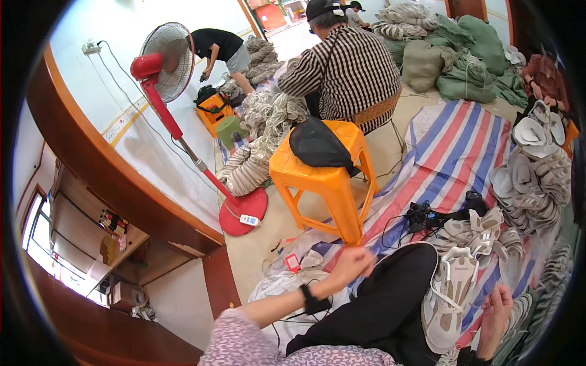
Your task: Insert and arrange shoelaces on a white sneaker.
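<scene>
Near zone: a pale shoe upper (450, 308) lies just beside the seated person's black-trousered leg (375, 314), over the near part of the striped sheet (464, 137), rounded end toward the person; what bears it from below I cannot see.

Handling (my estimate): light, soft in the mesh panels, somewhat stiffer along the overlays, hardly slippery, not fragile. Best hold: by the sides near the rounded end, clear of the straps.

Relative to grip: upper is immediately left of the right hand (495, 312), no contact visible; the left hand (355, 265) is across the leg, farther off. Right fingers bent, tips close together; whether anything thin is pinched, cannot tell. Left fingers curled and blurred; contents likewise unclear.

Next out: black cables (421, 216) and loose uppers (467, 233) on the sheet; stacked uppers (526, 186) along its right edge. At its left edge, an orange stool (343, 207) bearing a black cloth item (322, 144).

Farther: a co-worker in a checked shirt (361, 70); green sacks (469, 82) past the sheet's far edge.
</scene>
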`<state>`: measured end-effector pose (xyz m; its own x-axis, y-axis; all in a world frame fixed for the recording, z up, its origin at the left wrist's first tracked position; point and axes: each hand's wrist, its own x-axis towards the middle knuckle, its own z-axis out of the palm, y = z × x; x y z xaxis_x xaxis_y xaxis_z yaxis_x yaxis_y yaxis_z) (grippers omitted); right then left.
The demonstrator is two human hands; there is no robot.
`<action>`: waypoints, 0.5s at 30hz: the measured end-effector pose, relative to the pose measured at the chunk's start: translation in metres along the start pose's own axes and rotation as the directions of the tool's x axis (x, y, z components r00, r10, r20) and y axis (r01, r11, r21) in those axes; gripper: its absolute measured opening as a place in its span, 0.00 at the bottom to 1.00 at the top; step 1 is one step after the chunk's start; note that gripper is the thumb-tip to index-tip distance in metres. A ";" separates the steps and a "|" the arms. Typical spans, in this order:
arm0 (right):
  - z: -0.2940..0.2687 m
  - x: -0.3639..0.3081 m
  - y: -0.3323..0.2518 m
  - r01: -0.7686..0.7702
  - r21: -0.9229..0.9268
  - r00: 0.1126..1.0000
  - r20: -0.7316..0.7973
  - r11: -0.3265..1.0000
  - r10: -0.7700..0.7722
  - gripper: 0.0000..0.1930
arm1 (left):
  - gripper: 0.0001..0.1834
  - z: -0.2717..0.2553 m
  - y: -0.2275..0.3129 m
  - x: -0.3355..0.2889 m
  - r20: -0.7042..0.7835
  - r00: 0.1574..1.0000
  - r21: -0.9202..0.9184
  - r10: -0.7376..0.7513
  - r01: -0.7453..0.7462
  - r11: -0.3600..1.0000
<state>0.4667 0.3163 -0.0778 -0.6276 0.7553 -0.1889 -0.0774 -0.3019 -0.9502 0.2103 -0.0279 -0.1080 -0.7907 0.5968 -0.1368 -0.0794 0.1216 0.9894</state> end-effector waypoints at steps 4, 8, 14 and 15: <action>-0.031 -0.018 0.014 0.011 0.034 0.999 -0.034 0.999 -0.010 0.04 | 0.12 -0.016 -0.007 -0.106 -0.085 0.960 0.131 -0.267 0.276 0.952; -0.039 -0.019 0.034 -0.055 0.096 0.992 -0.108 0.994 0.065 0.04 | 0.11 0.007 -0.006 -0.151 -0.223 0.918 0.057 -0.329 0.349 0.935; -0.011 -0.016 0.021 -0.003 0.060 1.000 -0.027 0.998 0.005 0.05 | 0.08 0.036 0.013 -0.155 -0.347 0.926 0.300 -0.148 0.259 0.918; -0.010 -0.015 0.021 -0.002 0.062 1.000 -0.027 0.998 0.004 0.05 | 0.08 0.035 0.012 -0.154 -0.346 0.927 0.302 -0.146 0.258 0.918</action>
<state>0.4828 0.3042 -0.0974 -0.6068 0.7695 -0.1993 -0.1242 -0.3394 -0.9324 0.3520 -0.0903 -0.0772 -0.9313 0.2605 -0.2547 -0.0933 0.5054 0.8578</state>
